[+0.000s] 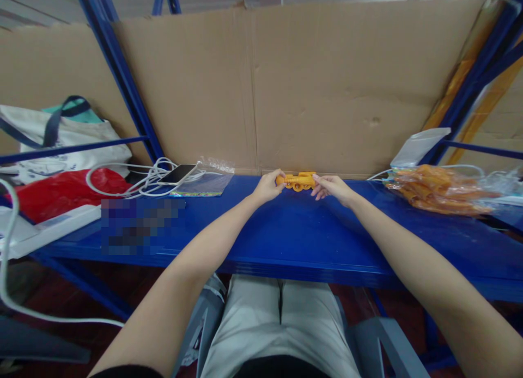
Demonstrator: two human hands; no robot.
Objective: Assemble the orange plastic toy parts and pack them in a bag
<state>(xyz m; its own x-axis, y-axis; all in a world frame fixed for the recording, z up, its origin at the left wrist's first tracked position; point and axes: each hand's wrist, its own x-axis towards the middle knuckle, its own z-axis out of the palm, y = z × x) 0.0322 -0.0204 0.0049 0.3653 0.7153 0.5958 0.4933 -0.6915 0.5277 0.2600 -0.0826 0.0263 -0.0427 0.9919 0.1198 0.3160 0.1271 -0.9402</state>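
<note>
A small yellow-orange plastic toy vehicle [300,181] with round wheels along its lower side is at the far part of the blue tabletop, in front of the cardboard. My left hand [269,186] is closed on its left end, thumb and fingers pinching a rounded piece there. At the other end, my right hand [330,187] grips the toy between thumb and forefinger, its other fingers loosely curled below. Both arms are stretched forward. The exact type of vehicle is too small to make out, and my fingers cover its two ends.
A blue table [281,242] stands before a cardboard wall [327,89]. To the right lies a clear plastic bag of orange parts [437,190]. On the left are a phone [177,174], tangled white cables [153,179], a red bag [69,193] and a cloth tote [69,144].
</note>
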